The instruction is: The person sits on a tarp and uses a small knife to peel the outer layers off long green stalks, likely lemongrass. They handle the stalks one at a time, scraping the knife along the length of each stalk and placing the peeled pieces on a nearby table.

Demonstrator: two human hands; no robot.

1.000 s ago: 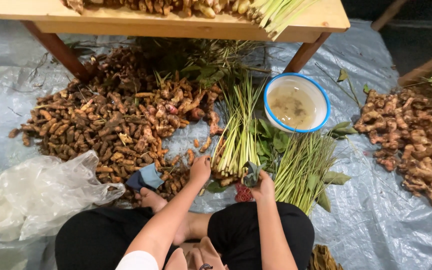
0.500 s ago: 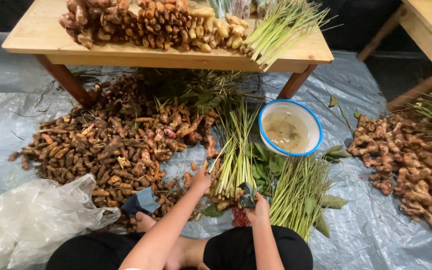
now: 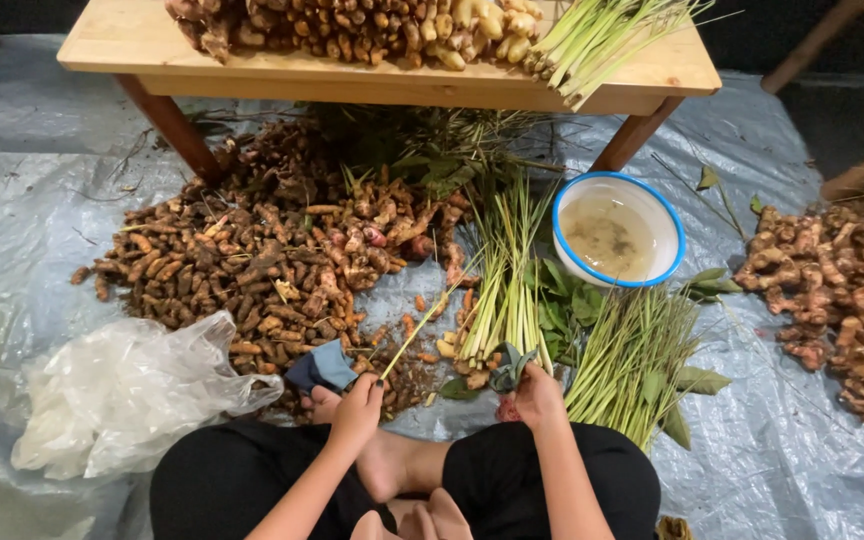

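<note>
left hand pinching thin stalk, running far-right | right hand gripping dark shears | lemongrass bundle lying just beyond, nearer right hand

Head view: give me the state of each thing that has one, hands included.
Left hand: pinching one thin green stalk, which slants up to the right.
Right hand: closed on dark scissors, blades partly open.
Bowl: upright, holding cloudy water.
Lemongrass bundle: lying flat on the tarp.
Plastic bag: crumpled, lying loose.
Blue cloth: bunched beside the root pile.
</note>
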